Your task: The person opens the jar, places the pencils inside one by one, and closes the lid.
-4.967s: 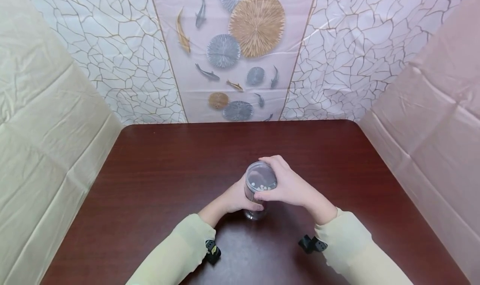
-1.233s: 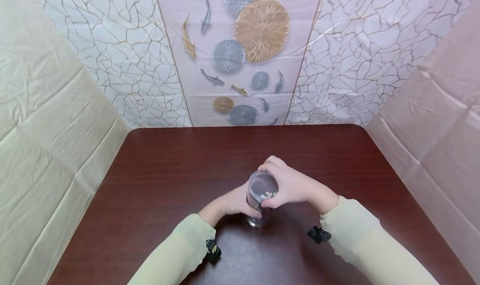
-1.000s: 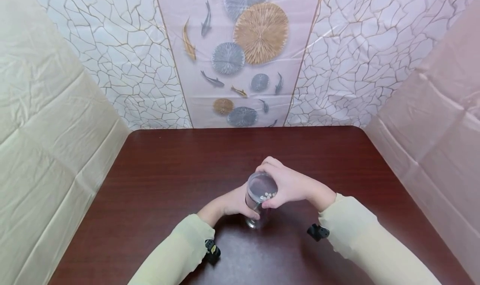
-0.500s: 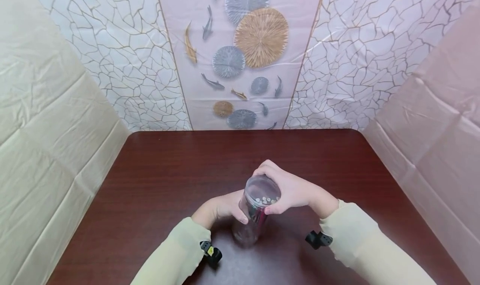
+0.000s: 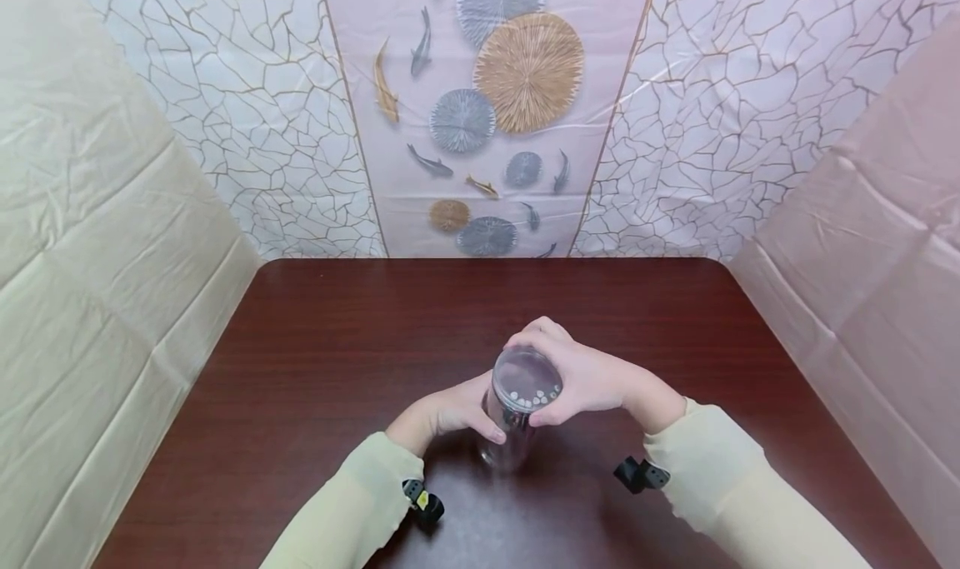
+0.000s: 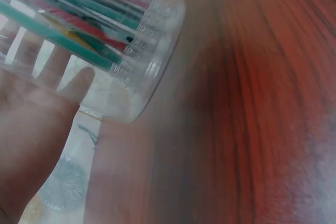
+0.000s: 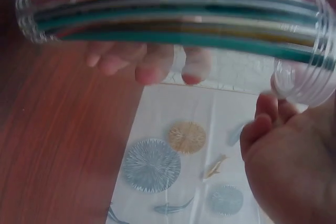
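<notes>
A tall clear plastic jar (image 5: 517,446) with a clear round lid (image 5: 523,371) is held tilted over the table by both hands. Thin sticks (image 7: 178,9) in red, teal, black and yellow, like pens or coloured pencils, lie along its inside; their pale ends show through the lid in the head view. My left hand (image 5: 459,406) grips the jar's body from the left, its fingers visible through the plastic in the left wrist view. From the right, my right hand (image 5: 592,377) grips the lid's rim, thumb in front and fingers behind.
A dark reddish wooden table (image 5: 337,327) lies under the hands. Patterned cloth (image 5: 270,119) hangs behind it, and plain pale cloth (image 5: 112,219) covers the sides. Black wrist cameras (image 5: 423,502) sit at both cuffs.
The jar has tilted so that more of its side and base shows, its base swinging towards me and then partly back. My left hand has shifted slightly left; my right hand stays at the lid.
</notes>
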Demonstrator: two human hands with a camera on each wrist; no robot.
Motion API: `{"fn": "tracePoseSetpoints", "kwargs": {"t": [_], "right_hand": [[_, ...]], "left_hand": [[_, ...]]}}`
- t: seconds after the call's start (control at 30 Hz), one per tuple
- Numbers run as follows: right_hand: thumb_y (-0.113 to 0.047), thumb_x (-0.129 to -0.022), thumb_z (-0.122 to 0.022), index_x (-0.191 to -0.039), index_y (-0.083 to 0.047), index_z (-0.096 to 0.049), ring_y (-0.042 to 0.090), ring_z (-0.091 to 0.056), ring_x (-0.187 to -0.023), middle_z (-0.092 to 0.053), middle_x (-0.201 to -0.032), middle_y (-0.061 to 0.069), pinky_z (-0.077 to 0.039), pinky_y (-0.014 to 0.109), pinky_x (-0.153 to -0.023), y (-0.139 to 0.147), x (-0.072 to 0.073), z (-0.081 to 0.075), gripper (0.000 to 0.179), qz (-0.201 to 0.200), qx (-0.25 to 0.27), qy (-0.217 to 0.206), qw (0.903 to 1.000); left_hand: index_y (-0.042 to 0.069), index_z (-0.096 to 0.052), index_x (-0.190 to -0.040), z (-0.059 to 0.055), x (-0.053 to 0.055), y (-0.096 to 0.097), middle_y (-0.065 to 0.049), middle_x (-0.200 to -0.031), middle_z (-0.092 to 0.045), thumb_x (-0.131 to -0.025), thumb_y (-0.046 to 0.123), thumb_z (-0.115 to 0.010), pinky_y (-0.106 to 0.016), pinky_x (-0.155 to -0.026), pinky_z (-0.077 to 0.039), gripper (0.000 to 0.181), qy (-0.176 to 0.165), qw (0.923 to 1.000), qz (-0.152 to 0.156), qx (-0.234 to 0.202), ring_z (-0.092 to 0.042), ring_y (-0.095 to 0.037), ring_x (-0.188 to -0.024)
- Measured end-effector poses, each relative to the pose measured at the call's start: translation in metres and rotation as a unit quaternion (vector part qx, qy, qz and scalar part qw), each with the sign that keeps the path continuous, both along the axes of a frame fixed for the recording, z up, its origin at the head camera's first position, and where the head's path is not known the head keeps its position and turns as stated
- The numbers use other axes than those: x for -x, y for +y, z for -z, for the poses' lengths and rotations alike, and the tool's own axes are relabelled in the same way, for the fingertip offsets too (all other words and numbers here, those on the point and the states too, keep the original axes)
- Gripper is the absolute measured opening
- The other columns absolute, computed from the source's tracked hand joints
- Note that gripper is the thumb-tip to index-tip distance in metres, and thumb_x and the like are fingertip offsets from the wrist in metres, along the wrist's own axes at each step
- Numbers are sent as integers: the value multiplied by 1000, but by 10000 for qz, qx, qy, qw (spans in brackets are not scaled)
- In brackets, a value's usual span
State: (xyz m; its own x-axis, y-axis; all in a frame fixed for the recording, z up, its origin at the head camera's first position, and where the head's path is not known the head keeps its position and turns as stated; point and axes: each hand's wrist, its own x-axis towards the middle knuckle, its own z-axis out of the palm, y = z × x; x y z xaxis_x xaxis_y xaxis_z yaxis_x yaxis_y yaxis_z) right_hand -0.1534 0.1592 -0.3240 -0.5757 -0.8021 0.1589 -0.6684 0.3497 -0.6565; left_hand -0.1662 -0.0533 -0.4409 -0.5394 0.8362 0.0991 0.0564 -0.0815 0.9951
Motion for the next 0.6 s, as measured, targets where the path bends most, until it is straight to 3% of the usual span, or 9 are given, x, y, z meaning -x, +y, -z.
{"fn": "tracePoseSetpoints", "kwargs": {"t": [0.17,0.37,0.5,0.6], "right_hand": [[-35,-63,-83,-120,-20,-50,14,-35,-107,-40,-111,-3,-44,32,-83,-7,-2,7,68,652,-313,280,9970],[-34,-62,-82,-121,-16,-51,20,-35,-101,-39,-105,2,-44,34,-78,-15,-8,11,69,1311,-563,591,9880],[-34,-62,-82,-127,-12,-50,22,-37,-99,-39,-103,4,-43,34,-77,-18,-12,10,75,1579,-548,605,9841],[-36,-63,-83,-135,-11,-46,22,-37,-100,-39,-104,4,-43,35,-79,-16,-12,11,85,1547,-527,526,9852]], "left_hand": [[8,-30,-138,-1,-6,3,-4,-125,-50,-62,-9,-77,-29,-102,-33,91,300,9966,-756,148,-48,-13,-113],[13,-24,-144,-5,-9,9,-3,-130,-47,-61,-7,-81,-29,-102,-33,103,680,9861,-1470,379,-46,-11,-115],[22,-17,-146,6,-7,10,-1,-133,-45,-61,2,-85,-28,-102,-34,111,959,9786,-1764,447,-45,-12,-118],[22,-13,-147,9,-8,10,-2,-135,-44,-62,3,-84,-29,-102,-34,112,991,9789,-1739,406,-45,-14,-119]]}}
